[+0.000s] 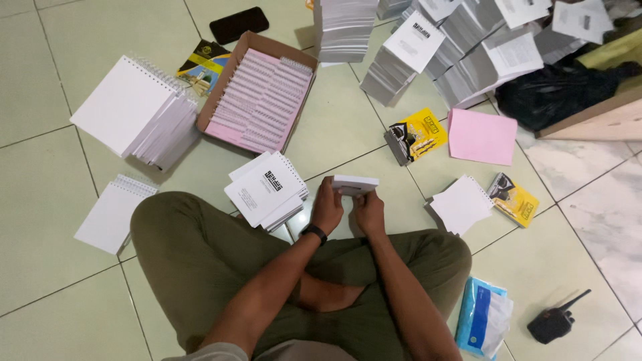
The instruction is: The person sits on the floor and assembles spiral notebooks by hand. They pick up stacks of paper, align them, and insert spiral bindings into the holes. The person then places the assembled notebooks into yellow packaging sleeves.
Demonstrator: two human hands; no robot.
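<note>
Holding a small white pad of pages just above the tiled floor, both hands are closed on it from below: the left hand grips its left end and the right hand its right end, fingers wrapped up around the stack. The pad lies flat with its long axis running left to right, straight ahead of the crossed legs in olive trousers, and neither hand is the nearer one; they sit side by side, almost touching. A black wristband circles the left wrist.

Just left of the pad a short stack of spiral-bound white notepads rests on the floor, its coils along the far edge. Beyond that an open cardboard box holds rows of wire binding coils on pink paper, filling it nearly wall to wall. Farther left lie a tall leaning stack of bound pads and a thinner one.

To the right sit a small pile of white pads, two yellow-covered booklets and a pink sheet stack. Tall stacks of unbound pages crowd the far side. A blue-and-white plastic pack and a black handheld radio lie near the right knee; a black phone lies beyond the box.
</note>
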